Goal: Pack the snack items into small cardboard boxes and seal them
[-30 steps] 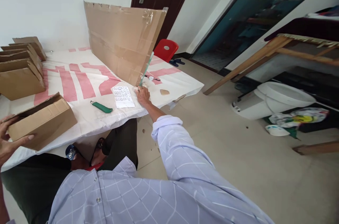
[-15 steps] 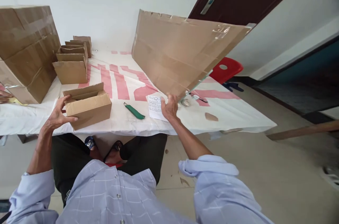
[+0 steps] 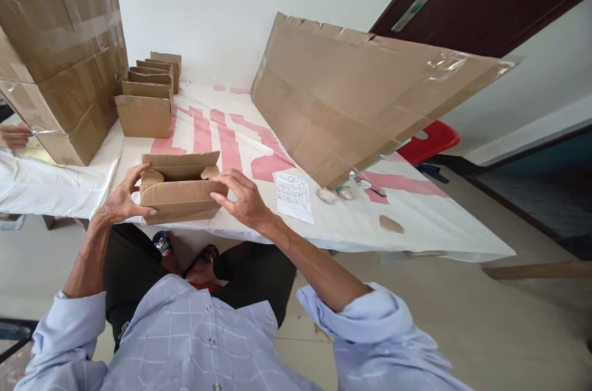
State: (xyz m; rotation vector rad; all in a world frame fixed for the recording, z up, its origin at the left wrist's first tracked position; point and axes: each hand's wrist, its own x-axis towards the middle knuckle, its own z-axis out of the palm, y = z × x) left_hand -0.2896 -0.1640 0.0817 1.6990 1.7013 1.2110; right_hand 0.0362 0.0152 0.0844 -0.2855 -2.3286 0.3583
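Note:
A small cardboard box [image 3: 180, 193] with raised top flaps stands near the table's front edge. Its left end is gripped by my left hand [image 3: 121, 198], thumb on the front side and fingers at the top flap. At the opposite end, my right hand [image 3: 243, 197] curls its thumb and fingers around the box's right edge. Between the flaps a dark slot shows, so the box top is open. A white sheet with rows of small drawn shapes [image 3: 295, 197] lies right of my right hand. The green knife seen earlier is out of sight.
Several similar small boxes [image 3: 145, 115] stand in a row behind, beside a large taped carton [image 3: 83, 58]. Another person's hand [image 3: 16, 135] shows at far left. A big cardboard sheet [image 3: 351, 89] leans at right near tape rolls [image 3: 326, 195] and a cardboard scrap [image 3: 391, 224].
My right hand has left the paper sheet and moved left onto the box. The box now sits squarer to me, between both hands. The view has shifted, and the green knife no longer shows.

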